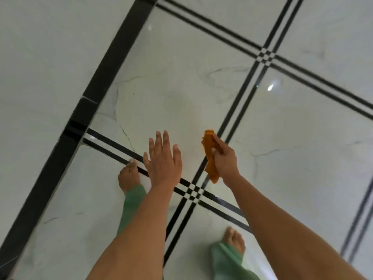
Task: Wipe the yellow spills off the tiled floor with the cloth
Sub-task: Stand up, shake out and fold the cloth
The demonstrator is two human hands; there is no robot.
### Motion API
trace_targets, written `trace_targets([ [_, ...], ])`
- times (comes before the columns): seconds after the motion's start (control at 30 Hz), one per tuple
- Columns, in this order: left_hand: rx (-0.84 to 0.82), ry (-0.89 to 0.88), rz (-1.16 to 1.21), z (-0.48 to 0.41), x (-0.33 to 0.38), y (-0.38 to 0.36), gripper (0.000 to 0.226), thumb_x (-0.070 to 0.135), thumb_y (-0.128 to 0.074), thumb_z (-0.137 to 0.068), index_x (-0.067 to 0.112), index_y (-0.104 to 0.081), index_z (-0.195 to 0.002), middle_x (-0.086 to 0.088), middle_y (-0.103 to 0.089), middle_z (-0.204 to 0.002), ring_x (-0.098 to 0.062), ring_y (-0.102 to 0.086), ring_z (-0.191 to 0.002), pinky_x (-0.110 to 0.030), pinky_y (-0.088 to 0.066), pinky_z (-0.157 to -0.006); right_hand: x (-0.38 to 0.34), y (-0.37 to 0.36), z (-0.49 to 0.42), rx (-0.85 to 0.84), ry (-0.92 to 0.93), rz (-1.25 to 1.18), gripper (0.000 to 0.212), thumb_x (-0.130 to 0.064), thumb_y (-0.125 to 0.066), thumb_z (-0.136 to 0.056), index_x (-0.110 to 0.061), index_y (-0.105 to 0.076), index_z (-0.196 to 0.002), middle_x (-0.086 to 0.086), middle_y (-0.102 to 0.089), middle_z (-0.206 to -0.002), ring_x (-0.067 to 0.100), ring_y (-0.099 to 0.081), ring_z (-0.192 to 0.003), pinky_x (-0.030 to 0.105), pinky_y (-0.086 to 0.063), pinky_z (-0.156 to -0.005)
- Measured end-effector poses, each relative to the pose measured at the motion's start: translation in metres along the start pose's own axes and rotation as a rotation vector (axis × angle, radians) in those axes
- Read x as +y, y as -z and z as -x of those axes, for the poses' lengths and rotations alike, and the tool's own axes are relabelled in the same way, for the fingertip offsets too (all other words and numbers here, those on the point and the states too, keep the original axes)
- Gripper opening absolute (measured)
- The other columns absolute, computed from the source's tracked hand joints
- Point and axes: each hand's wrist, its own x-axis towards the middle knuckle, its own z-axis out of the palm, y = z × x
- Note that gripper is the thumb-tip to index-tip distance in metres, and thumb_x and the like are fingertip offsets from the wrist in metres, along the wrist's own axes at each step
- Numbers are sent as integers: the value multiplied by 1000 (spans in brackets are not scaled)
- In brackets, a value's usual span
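Right hand [225,160]: fist closed around folded orange cloth [210,154]
Left hand [163,160]: flat, fingers spread, empty
Glossy white tiled floor [181,87]: faint yellowish smear

The right hand [225,161] grips an orange cloth [210,154] above the tiled floor [181,87]; the left hand [163,160] is spread.

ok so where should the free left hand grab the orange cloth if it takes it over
Probably the upper end of the orange cloth, coming from its left side. That end sticks out bare above the right hand, which is closed around the cloth's middle with the fingers on its right face. The left hand is open, palm down, just left of it. The lower tail hangs free too, but it's narrower.
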Motion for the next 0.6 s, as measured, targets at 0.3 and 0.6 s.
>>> trace_targets([
  [0.3, -33, -119, 152, 202, 198, 176, 52, 40, -19, -99, 25, -11, -148, 0, -13, -157, -20, -9, -144, -46, -13, -114, -192, 203, 207, 74, -175, -535, 47, 1, -50, -91, -17, -48, -134, 8, -54, -128, 27, -57, -108, 47, -48, -96],
  [0.6, -33, -230, 377, 293, 370, 290, 50, 39, -21, -99, 23, -20, -147, -1, -27, -153, -22, -24, -140, -44, -19, -111, -342, 344, 307, 30, -84, -752, 51, -5, -56, -90, -19, -41, -137, 10, -55, -122, 30, -58, -109, 48, -49, -92],
])
